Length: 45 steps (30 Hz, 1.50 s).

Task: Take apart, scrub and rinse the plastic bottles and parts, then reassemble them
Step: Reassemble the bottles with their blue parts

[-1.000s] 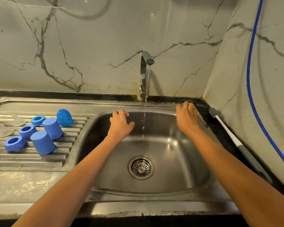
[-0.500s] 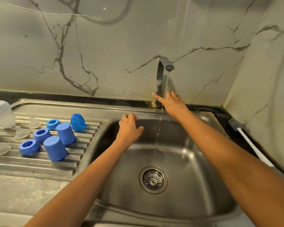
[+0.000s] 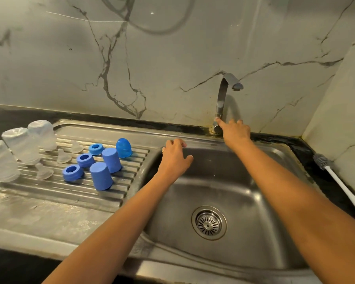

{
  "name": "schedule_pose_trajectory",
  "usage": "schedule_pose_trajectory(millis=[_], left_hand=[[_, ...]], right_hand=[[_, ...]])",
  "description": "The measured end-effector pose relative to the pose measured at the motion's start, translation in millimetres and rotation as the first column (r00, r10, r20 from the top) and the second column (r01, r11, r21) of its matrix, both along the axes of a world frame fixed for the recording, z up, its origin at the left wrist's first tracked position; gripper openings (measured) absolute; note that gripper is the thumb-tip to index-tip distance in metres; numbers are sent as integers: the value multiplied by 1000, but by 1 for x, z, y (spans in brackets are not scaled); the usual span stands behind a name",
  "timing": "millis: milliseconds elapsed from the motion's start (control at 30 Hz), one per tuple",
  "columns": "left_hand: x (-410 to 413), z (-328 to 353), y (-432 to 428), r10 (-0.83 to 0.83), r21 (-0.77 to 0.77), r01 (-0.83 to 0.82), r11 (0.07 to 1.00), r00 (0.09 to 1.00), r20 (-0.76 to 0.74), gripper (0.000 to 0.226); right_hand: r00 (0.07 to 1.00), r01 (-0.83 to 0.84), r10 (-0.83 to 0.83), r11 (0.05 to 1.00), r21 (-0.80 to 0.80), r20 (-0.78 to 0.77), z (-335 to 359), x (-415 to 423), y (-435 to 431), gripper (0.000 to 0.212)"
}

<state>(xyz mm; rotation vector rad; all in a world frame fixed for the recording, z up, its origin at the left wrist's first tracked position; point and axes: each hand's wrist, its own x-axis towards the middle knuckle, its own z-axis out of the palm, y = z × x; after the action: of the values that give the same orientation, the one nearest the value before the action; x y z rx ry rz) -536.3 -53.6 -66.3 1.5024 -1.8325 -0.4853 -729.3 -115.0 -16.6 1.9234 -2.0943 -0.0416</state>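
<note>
Head view: left hand (image 3: 175, 158) lay on the sink (image 3: 223, 181) rim, fingers loosely bent, holding nothing. Right hand (image 3: 235, 132) put a straight index finger on the tap (image 3: 221, 99) base, gripping nothing. Clear bottles (image 3: 21, 145) and blue caps (image 3: 100, 176) stood upturned on the drainboard (image 3: 49, 187), at left.

- Pale glossy marble back wall (image 3: 172, 58) with dark grey veins and a small bright glint near its top.
- A matching side wall (image 3: 336, 119) meets it at the right corner.
- A black counter (image 3: 111, 117) runs along the wall's foot.
- A steel sink (image 3: 254, 193) is set in the counter, with a ribbed drainboard (image 3: 49, 193) on its left and a tap (image 3: 221, 95) at its back edge.
</note>
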Motion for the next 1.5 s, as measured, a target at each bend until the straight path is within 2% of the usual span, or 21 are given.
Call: schedule_pose_trajectory(millis=[100,333,633,800,900,1100,1200,1300,1433,1500], left_hand=[[10,11,6,3,-29,-3,1000,1000,-19,43],[49,41,29,38,-113,-49,992,995,-93,41],[156,56,50,256,-177,-273,946,960,-111,39],[224,46,59,466,-175,-485,857,874,-141,47],[256,32,62,571,-94,-584,806,810,-135,56],[290,1,57,651,88,-645,759,756,-72,67],[298,-11,49,649,129,-639,758,760,-48,66],[301,-16,45,637,109,-632,767,771,-12,56],[303,-20,44,632,35,-632,774,775,23,25],[306,-23,43,639,9,-639,769,769,-12,18]], right_hand=[[998,-59,59,998,20,29,1,14,16,65],[954,-240,238,971,-12,184,10,79,55,36],[787,-459,456,883,-100,415,30,186,89,25],[721,-583,576,805,-113,385,32,253,96,32],[686,-652,632,754,-80,361,27,289,97,35],[702,-698,663,713,67,262,5,345,93,40],[724,-681,628,716,153,287,-5,361,87,41],[731,-679,626,707,198,271,-12,371,83,42],[750,-660,615,719,219,243,-18,381,80,43],[757,-653,617,726,215,215,-21,385,80,42]])
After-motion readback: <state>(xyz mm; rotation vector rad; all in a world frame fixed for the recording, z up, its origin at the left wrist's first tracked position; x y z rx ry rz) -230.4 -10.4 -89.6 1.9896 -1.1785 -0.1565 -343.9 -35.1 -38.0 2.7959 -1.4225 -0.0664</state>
